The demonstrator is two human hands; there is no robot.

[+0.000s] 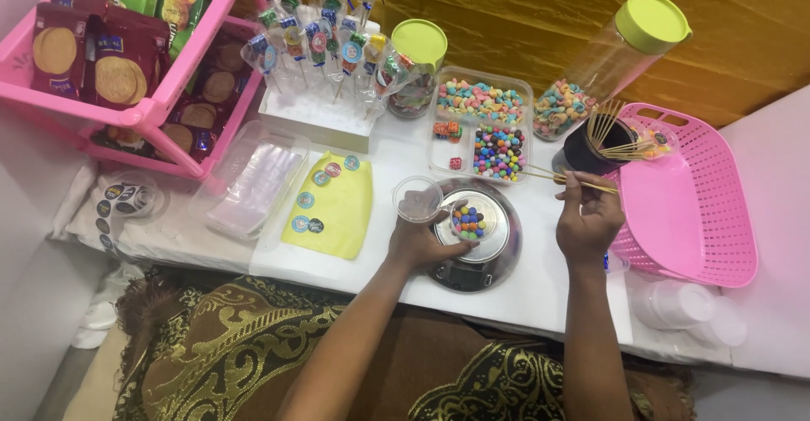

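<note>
White table point(540, 290) carries scale point(485, 256), pink basket point(688, 210).

- Kitchen scale point(485, 248) under my left hand point(419, 242): brushed metal, dull sheen.
- Small cup point(418, 198) I hold: clear, glossy plastic.
- Skewers point(564, 177) in my right hand point(588, 218): pale, matt wood.
- Basket point(696, 210): pink perforated plastic, smooth.
- Jar lid point(651, 22): matt green plastic.
- Sticker sheet point(333, 206): yellow paper.

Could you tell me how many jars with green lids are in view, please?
2: one upright green-lidded jar behind the divided candy tray, and one tilted green-lidded jar at the tray's right, above the black stick holder. None seem hidden.
</note>
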